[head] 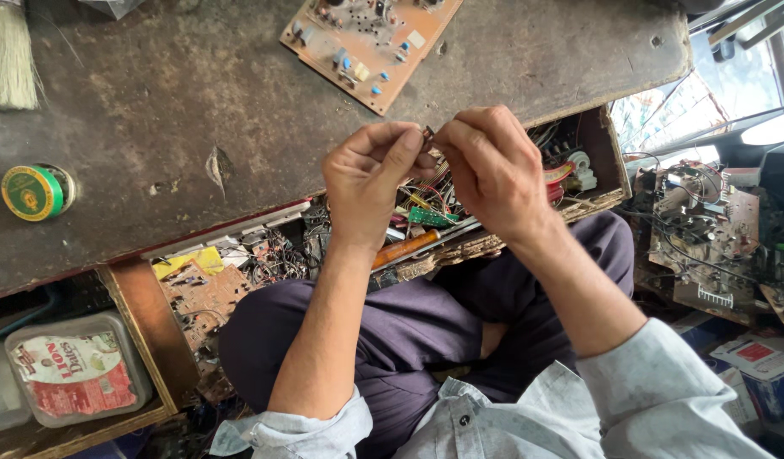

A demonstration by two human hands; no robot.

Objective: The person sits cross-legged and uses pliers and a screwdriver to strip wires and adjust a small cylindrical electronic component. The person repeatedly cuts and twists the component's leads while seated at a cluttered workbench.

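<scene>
Cluttered repair bench seen from above: dark, scuffed worktop (239,93) with an open drawer (609,149) below its front edge, crammed with wires, small boards and an orange-handled tool (406,248). Person sits cross-legged, dark trousers, pale rolled sleeves. Both hands raised over the drawer, fingertips meeting. Left hand (371,183) and right hand (494,166) each pinch with thumb and forefinger a small dark component (428,133), held between them at the level of the bench edge. Component lies at the fingertips of both hands, no reach needed; the two look about equally close, with the right hand's fingers curled over it from the right. Part too small to read its long axis or leads. On the worktop: tan circuit board (366,42) well apart beyond the hands, green tape roll (33,192) far left, brush bristles (8,55) at the upper left corner. Lidded plastic tub (77,367) in a lower compartment, left. More bare boards and wiring (707,229) piled to the right.
</scene>
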